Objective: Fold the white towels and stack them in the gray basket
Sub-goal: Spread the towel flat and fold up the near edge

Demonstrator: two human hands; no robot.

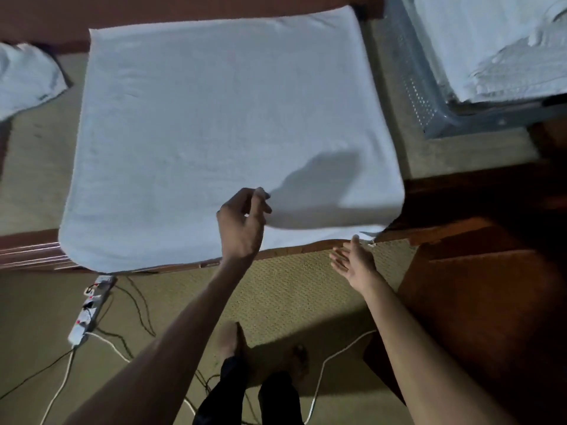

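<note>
Big flat white terry towel [214, 118] on the desk [445, 157] is only part-folded rn: my left hand [244, 222] pinches its near edge, right hand [352, 265] spread open just beside it. Gray mesh basket [420, 96] to its right already holds folded towels [506, 41].

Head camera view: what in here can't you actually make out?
All head view.
- Gray perforated basket: cut by top and right frame edges; count of folded white towels inside unclear.
- Crumpled white cloth, far left: cut by left edge.
- Wood-edged table: mostly hidden under the large spread white towel.
</note>
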